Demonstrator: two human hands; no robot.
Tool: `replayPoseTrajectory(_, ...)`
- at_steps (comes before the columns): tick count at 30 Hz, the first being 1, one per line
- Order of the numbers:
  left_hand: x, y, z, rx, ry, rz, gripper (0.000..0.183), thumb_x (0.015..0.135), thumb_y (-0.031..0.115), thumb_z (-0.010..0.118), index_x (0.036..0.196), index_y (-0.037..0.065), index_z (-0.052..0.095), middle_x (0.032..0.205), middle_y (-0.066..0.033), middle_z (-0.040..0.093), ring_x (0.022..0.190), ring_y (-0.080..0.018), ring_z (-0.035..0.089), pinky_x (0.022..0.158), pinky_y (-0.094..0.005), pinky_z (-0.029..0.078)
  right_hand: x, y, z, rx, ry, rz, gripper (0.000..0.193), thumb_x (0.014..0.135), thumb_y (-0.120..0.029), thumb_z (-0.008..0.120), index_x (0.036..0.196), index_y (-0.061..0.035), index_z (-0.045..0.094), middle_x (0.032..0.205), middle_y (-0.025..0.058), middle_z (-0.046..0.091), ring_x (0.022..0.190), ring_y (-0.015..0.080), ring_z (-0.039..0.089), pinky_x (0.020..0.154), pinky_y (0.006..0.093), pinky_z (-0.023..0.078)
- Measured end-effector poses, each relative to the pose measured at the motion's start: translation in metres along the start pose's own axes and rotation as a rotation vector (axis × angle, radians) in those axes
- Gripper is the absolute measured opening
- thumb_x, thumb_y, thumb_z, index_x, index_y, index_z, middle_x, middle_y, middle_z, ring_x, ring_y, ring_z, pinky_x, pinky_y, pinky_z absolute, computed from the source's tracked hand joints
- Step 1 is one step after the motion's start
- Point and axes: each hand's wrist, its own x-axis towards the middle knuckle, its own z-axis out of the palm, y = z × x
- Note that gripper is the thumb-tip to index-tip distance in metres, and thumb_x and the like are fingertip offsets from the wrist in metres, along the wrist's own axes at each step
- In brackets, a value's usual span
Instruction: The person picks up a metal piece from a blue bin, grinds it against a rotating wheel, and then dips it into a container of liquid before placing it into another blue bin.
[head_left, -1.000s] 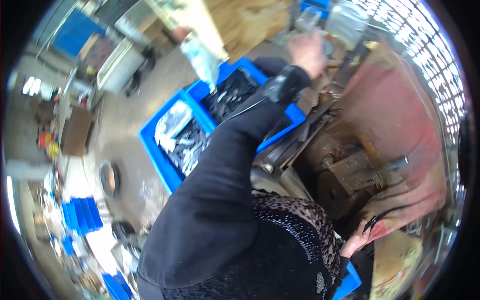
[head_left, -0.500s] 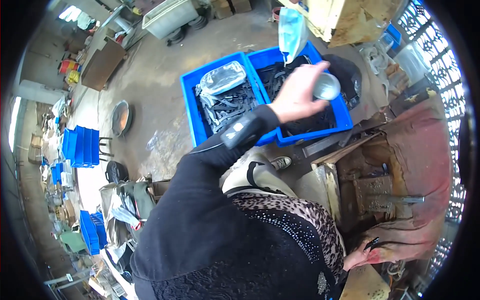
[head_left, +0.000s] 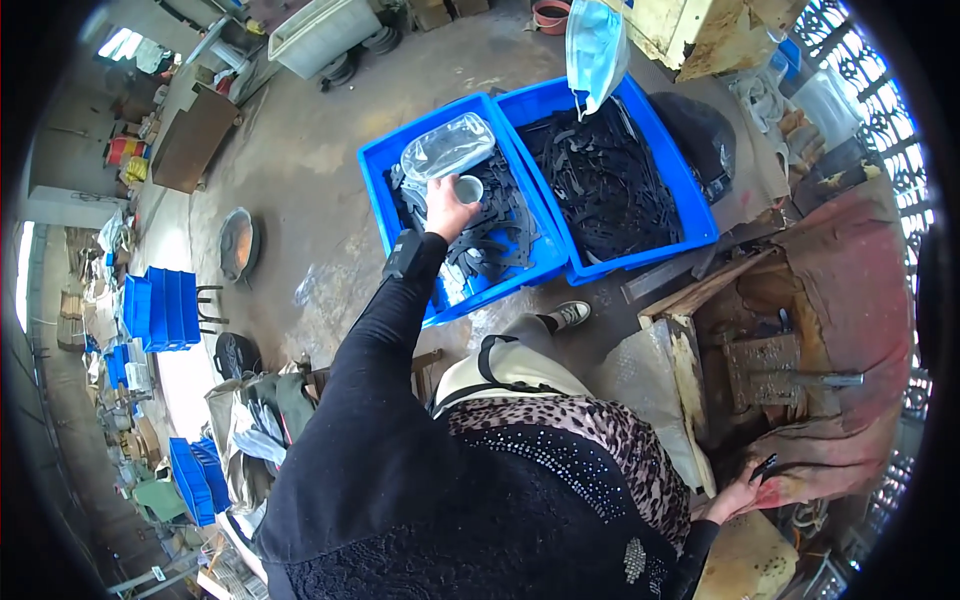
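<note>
My left hand is closed on a small, pale round cup, held above the left blue crate. Beside the cup, a clear plastic container rests on dark strip-like pieces in that crate. The right blue crate holds more black strips. Low at the right, my right hand grips a small black piece against the reddish covering of the bench. What exactly that piece is does not show.
A blue face mask hangs over the right crate's far end. Near my right hand is a worn recess with a metal block and bar. Stacked blue crates and a round basin stand at left. A white tub is farther back.
My left hand has moved left with the cup, from above the right crate to above the left one. My right hand still holds the black piece at the bench; the view has shifted slightly.
</note>
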Motion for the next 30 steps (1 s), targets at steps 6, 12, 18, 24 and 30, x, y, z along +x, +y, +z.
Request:
replayPoseTrajectory(6,0.037,-0.023,0.017,-0.038,-0.12,-0.052,0.069,0.061,0.023,0.082,0.12,-0.002,0.055,0.118,-0.0232,0.05,0.112,-0.0389,0.051,0.098,-0.0414,0.044,-0.007,-0.019,-0.001,-0.056,-0.025,0.087,0.047,0.096,-0.026,0.057,0.129,0.0077,0.052,0.125,0.0177,0.061,0.107,0.0245,0.057,0.094,0.0331,0.042)
replayPoseTrajectory(12,0.069,-0.041,0.015,0.037,-0.168,-0.029,0.071,0.061,0.026,0.083,0.121,-0.001,0.055,0.121,-0.0226,0.052,0.115,-0.0381,0.05,0.1,-0.0414,0.043,0.004,0.006,-0.004,-0.05,0.006,0.021,0.047,0.094,-0.028,0.059,0.125,0.0078,0.056,0.117,0.0155,0.064,0.1,0.0237,0.057,0.091,0.0337,0.042)
replayPoseTrajectory(18,0.046,-0.044,0.009,-0.003,-0.146,-0.021,0.073,0.061,0.028,0.083,0.121,-0.002,0.055,0.123,-0.0232,0.051,0.117,-0.0379,0.05,0.101,-0.041,0.042,-0.004,-0.019,0.006,-0.046,0.001,0.098,0.048,0.094,-0.03,0.059,0.123,0.0082,0.056,0.114,0.0154,0.065,0.096,0.024,0.057,0.089,0.0336,0.042)
replayPoseTrajectory(24,0.03,-0.061,-0.013,-0.265,0.123,-0.21,0.074,0.063,0.033,0.083,0.122,-0.001,0.055,0.123,-0.0215,0.05,0.117,-0.0332,0.049,0.102,-0.0385,0.041,-0.003,-0.013,0.002,-0.087,-0.013,0.077,0.048,0.094,-0.03,0.059,0.123,0.0078,0.056,0.112,0.0141,0.065,0.093,0.0231,0.057,0.087,0.033,0.043)
replayPoseTrajectory(30,0.114,-0.068,-0.049,-0.444,0.04,-0.252,0.073,0.065,0.041,0.082,0.118,-0.002,0.057,0.114,-0.0175,0.06,0.107,-0.0283,0.057,0.096,-0.0369,0.044,-0.002,-0.006,0.004,-0.061,-0.005,0.1,0.048,0.094,-0.031,0.06,0.123,0.0071,0.056,0.111,0.0136,0.065,0.092,0.0227,0.056,0.087,0.0324,0.043)
